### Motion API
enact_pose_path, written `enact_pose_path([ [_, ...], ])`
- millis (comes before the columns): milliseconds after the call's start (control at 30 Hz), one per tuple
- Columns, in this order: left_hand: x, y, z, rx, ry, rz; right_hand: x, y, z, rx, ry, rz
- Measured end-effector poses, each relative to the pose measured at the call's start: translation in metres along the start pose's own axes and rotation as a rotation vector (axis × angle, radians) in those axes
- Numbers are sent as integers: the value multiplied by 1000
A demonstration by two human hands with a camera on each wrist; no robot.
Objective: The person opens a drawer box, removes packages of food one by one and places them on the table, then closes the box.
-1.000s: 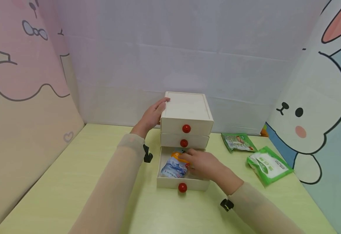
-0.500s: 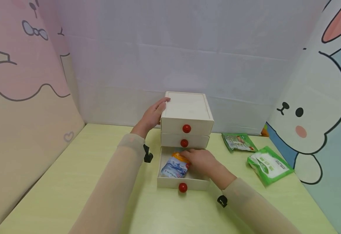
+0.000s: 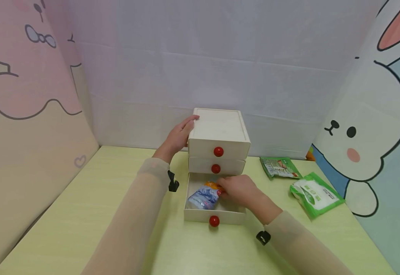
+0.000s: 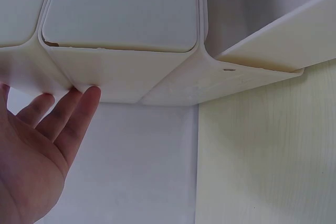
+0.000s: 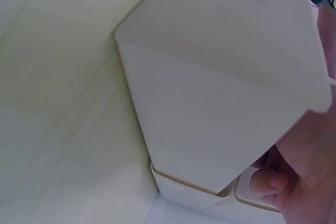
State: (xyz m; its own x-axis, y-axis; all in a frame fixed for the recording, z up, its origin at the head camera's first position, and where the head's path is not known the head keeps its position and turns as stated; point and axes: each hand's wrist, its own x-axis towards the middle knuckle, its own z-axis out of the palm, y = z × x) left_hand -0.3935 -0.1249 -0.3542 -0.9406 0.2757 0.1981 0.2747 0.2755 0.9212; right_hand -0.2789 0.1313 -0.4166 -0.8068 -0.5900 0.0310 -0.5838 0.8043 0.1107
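Note:
A cream drawer cabinet [image 3: 218, 124] with red knobs stands on the table. Its bottom drawer [image 3: 229, 217] is pulled out, while the upper two are closed. My left hand [image 3: 176, 138] rests against the cabinet's left side, one finger reaching the top edge; the left wrist view shows its fingers [image 4: 79, 116] extended along the side wall. Inside the bottom drawer lies a blue-and-white packet [image 3: 203, 198] with an orange end. Reaching over the drawer's right wall, my right hand [image 3: 242, 191] pinches the orange end. Its fingertips are partly hidden. The right wrist view mostly shows the drawer's outside.
Right of the cabinet, a green snack packet [image 3: 280, 167] lies near the back of the table. In front of it is a green-and-white packet [image 3: 316, 194]. A pale cloth wall [image 3: 220, 68] stands behind, with cartoon-printed panels at both sides.
My right hand dipped into the drawer and closed its fingers on the packet's orange end, which now looks bunched. The left hand has stayed on the cabinet.

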Motion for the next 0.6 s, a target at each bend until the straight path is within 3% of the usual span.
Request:
enact_pose_path([
  [167,0,0,0,-2,1,0,-7,-1,-4,-7,83,-28],
  [400,0,1,1,0,6,4,-19,-4,-6,-90,289,-78],
  [600,0,0,-1,16,9,4,-25,-8,-6,-46,393,-108],
])
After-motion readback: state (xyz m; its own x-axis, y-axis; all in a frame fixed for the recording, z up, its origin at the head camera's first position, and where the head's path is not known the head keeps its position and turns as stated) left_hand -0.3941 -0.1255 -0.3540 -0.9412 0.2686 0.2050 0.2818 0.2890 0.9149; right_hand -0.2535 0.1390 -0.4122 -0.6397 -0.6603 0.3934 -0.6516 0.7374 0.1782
